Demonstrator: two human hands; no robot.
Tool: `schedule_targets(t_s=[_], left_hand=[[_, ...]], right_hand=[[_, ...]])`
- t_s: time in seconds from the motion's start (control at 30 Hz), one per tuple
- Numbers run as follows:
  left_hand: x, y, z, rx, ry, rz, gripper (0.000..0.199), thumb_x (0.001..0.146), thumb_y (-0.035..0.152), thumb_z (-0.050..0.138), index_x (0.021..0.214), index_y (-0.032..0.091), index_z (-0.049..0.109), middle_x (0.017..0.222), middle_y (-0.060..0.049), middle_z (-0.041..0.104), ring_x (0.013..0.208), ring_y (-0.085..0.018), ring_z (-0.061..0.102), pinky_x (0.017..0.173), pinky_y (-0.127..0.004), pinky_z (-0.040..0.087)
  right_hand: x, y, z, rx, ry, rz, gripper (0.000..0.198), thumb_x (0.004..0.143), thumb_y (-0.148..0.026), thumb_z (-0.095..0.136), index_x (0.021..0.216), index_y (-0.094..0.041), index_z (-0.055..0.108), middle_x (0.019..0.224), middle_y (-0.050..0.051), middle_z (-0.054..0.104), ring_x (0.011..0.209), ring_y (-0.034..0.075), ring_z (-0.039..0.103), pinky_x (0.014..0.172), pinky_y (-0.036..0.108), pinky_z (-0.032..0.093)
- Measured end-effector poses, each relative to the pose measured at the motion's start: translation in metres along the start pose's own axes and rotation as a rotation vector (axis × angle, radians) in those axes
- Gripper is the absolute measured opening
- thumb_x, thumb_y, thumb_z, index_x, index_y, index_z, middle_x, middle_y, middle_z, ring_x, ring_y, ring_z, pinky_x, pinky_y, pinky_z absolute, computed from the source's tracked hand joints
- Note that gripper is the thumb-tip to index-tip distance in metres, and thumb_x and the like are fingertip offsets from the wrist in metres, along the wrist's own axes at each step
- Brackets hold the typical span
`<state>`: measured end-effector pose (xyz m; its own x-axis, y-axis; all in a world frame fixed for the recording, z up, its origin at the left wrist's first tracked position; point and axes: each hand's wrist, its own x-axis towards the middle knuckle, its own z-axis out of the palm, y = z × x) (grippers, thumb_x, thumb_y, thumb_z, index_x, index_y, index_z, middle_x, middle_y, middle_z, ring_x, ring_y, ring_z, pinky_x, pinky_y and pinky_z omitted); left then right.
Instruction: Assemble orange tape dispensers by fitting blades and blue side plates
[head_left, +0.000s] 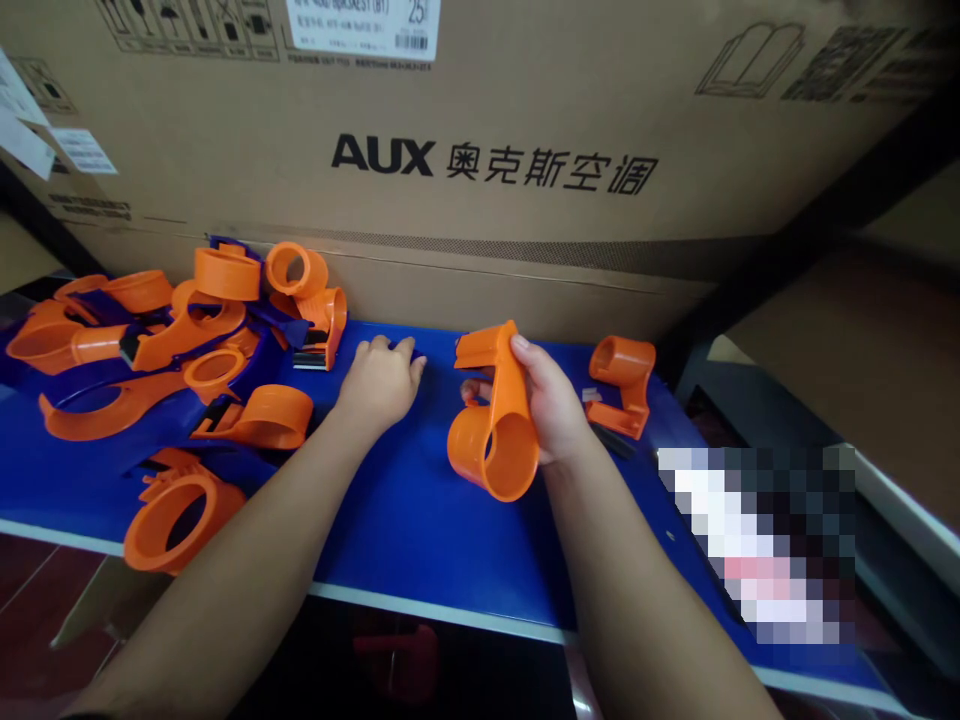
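An orange tape dispenser frame (pixel 504 420), with a round hub at its lower end, is gripped in my right hand (pixel 555 400) above the blue shelf. My left hand (pixel 381 385) is down on the shelf to the left of it, fingers curled. A bit of dark blue shows at its fingertips, but what they close on is mostly hidden. Left of that hand lies an orange dispenser part (pixel 326 325) with a black, toothed edge. Another orange dispenser part (pixel 626 385) rests to the right of my right hand.
Several orange and dark blue tape dispensers (pixel 214 370) are heaped on the left of the blue shelf (pixel 420 520). A large cardboard box (pixel 495 230) stands along the back. At the right are a black post (pixel 810 220) and a pixelated patch.
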<state>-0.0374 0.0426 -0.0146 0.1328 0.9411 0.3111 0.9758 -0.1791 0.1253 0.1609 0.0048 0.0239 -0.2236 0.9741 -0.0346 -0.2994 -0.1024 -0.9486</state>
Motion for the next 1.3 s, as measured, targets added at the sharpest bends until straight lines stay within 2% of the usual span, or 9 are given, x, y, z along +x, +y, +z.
schedule_targets(t_s=[0.13, 0.3, 0.67, 0.83, 1.0, 1.1, 1.17, 1.23, 1.3], left_hand=[[-0.004, 0.010, 0.004, 0.077, -0.069, -0.150, 0.051, 0.107, 0.042, 0.036, 0.127, 0.010, 0.071, 0.114, -0.026, 0.071, 0.113, -0.038, 0.064, 0.096, -0.049, 0.050], [-0.006, 0.021, 0.007, 0.067, -0.061, -0.300, 0.048, 0.105, 0.039, 0.040, 0.125, 0.011, 0.073, 0.119, -0.029, 0.068, 0.110, -0.042, 0.063, 0.081, -0.049, 0.054], [-0.004, 0.028, 0.001, 0.030, -0.138, -0.299, 0.042, 0.100, 0.031, 0.046, 0.113, 0.008, 0.079, 0.116, -0.029, 0.070, 0.108, -0.042, 0.064, 0.077, -0.047, 0.055], [-0.005, 0.031, 0.000, 0.048, -0.141, -0.282, 0.037, 0.094, 0.029, 0.052, 0.106, 0.007, 0.079, 0.113, -0.030, 0.073, 0.105, -0.040, 0.067, 0.077, -0.045, 0.057], [-0.007, 0.032, -0.006, 0.036, -0.151, -0.287, 0.043, 0.097, 0.038, 0.051, 0.110, 0.007, 0.078, 0.117, -0.029, 0.073, 0.109, -0.042, 0.068, 0.081, -0.047, 0.059], [-0.007, 0.028, -0.012, 0.002, -0.058, -0.323, 0.052, 0.099, 0.043, 0.048, 0.128, 0.008, 0.072, 0.116, -0.028, 0.074, 0.113, -0.046, 0.069, 0.088, -0.057, 0.059], [-0.006, 0.023, -0.016, -0.111, 0.106, -0.287, 0.055, 0.101, 0.044, 0.047, 0.138, 0.008, 0.066, 0.118, -0.026, 0.075, 0.118, -0.044, 0.069, 0.097, -0.061, 0.056], [-0.005, 0.019, -0.018, -0.374, 0.270, -0.140, 0.052, 0.104, 0.041, 0.046, 0.141, 0.009, 0.063, 0.124, -0.022, 0.075, 0.122, -0.035, 0.070, 0.106, -0.054, 0.055], [-0.005, 0.016, -0.018, -0.675, 0.328, 0.091, 0.046, 0.105, 0.037, 0.049, 0.141, 0.012, 0.063, 0.131, -0.016, 0.074, 0.122, -0.026, 0.071, 0.106, -0.042, 0.058]], right_hand=[[0.001, 0.000, 0.000, -0.006, -0.042, 0.009, 0.058, 0.089, -0.073, 0.055, 0.116, -0.023, 0.067, 0.102, 0.009, 0.077, 0.079, 0.025, 0.074, 0.052, 0.035, 0.054], [0.005, 0.006, -0.003, 0.003, -0.072, 0.034, 0.058, 0.090, -0.074, 0.054, 0.118, -0.024, 0.066, 0.108, 0.010, 0.078, 0.081, 0.026, 0.074, 0.053, 0.036, 0.054], [0.011, 0.015, -0.007, 0.108, -0.161, 0.130, 0.056, 0.092, -0.071, 0.054, 0.118, -0.022, 0.068, 0.107, 0.012, 0.078, 0.079, 0.027, 0.073, 0.052, 0.036, 0.050], [0.013, 0.017, -0.011, 0.247, -0.177, 0.174, 0.053, 0.095, -0.066, 0.055, 0.119, -0.021, 0.070, 0.112, 0.012, 0.078, 0.074, 0.022, 0.069, 0.057, 0.034, 0.052], [0.015, 0.015, -0.013, 0.301, -0.173, 0.201, 0.052, 0.102, -0.061, 0.043, 0.130, -0.023, 0.064, 0.110, 0.012, 0.077, 0.072, 0.021, 0.070, 0.060, 0.033, 0.055], [0.016, 0.012, -0.013, 0.281, -0.185, 0.247, 0.056, 0.105, -0.062, 0.031, 0.128, -0.021, 0.062, 0.111, 0.016, 0.077, 0.072, 0.022, 0.071, 0.057, 0.033, 0.056], [0.016, 0.010, -0.013, 0.274, -0.192, 0.262, 0.059, 0.105, -0.062, 0.026, 0.126, -0.019, 0.062, 0.114, 0.018, 0.076, 0.073, 0.023, 0.072, 0.055, 0.032, 0.056], [0.017, 0.009, -0.014, 0.272, -0.200, 0.276, 0.060, 0.105, -0.062, 0.023, 0.125, -0.020, 0.061, 0.117, 0.019, 0.076, 0.075, 0.023, 0.073, 0.054, 0.032, 0.057], [0.019, 0.008, -0.016, 0.272, -0.205, 0.288, 0.059, 0.105, -0.062, 0.024, 0.126, -0.021, 0.061, 0.114, 0.017, 0.077, 0.074, 0.024, 0.074, 0.054, 0.033, 0.057]])
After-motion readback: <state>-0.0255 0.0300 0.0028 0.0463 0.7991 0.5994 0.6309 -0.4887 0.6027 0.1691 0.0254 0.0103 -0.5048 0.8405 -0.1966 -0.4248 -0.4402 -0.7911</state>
